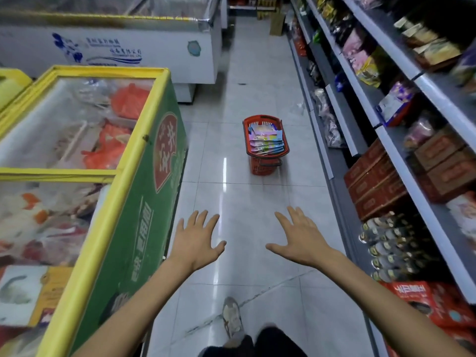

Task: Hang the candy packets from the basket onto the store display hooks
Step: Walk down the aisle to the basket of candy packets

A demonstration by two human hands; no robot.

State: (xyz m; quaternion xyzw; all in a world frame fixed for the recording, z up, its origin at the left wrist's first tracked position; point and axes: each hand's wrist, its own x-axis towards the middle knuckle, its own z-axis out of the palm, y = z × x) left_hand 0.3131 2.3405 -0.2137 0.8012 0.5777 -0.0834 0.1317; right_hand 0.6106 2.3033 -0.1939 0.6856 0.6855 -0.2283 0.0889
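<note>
Both hands, left [197,240] and right [300,240], reach forward with fingers spread and holding nothing, likely heading for the basket [265,144] of packets [266,140] standing mid-aisle on the floor [257,73], near the shelves' [386,112] lower edge, no hooks visible.
</note>
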